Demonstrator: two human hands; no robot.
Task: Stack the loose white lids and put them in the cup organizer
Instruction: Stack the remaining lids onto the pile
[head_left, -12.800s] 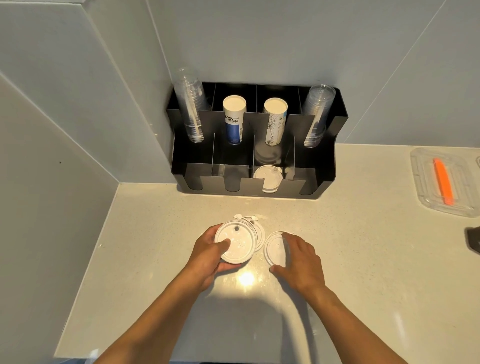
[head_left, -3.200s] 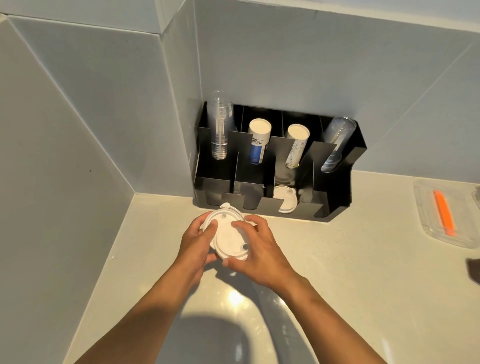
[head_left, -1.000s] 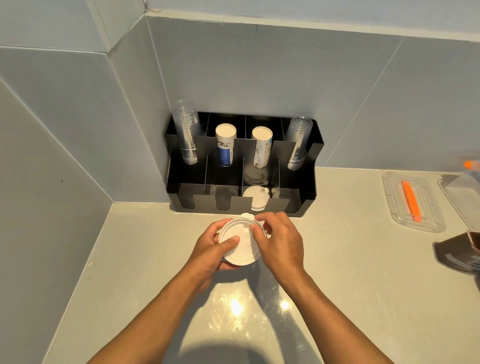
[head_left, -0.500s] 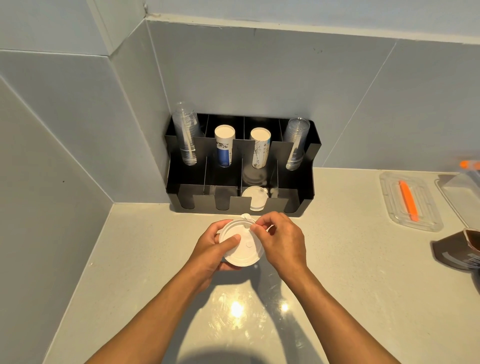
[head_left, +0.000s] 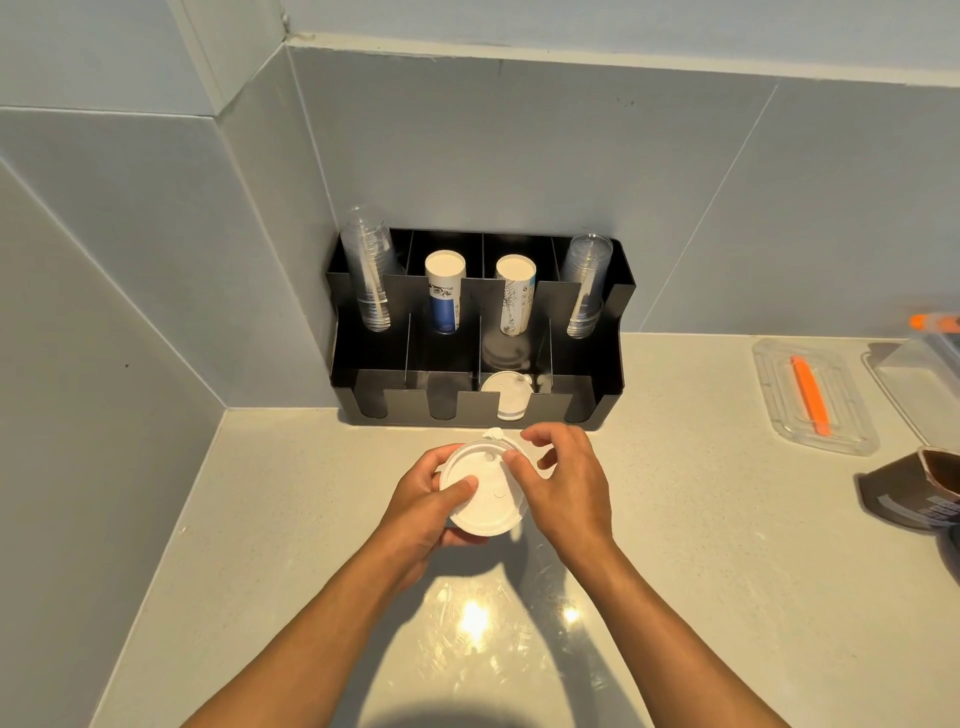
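A stack of white lids (head_left: 485, 493) is held above the counter, just in front of the black cup organizer (head_left: 597, 382). My left hand (head_left: 426, 506) grips the stack from the left, thumb pressed on its top. My right hand (head_left: 563, 480) pinches the stack's upper right edge with thumb and fingertips. How many lids are in the stack is hidden. More white lids (head_left: 506, 395) stand in the organizer's third front slot from the left. The back slots hold clear cups (head_left: 369, 275) and paper cups (head_left: 444, 291).
The organizer sits in the corner where grey tiled walls meet. On the counter to the right lie a clear plastic lid with an orange utensil (head_left: 808, 387), a clear container (head_left: 930, 364) and a dark paper bag (head_left: 919, 493).
Over the last second both hands stay on the lid stack; my right fingers have shifted slightly along its top edge. Earlier, the lids lay loose on the counter and were gathered together.
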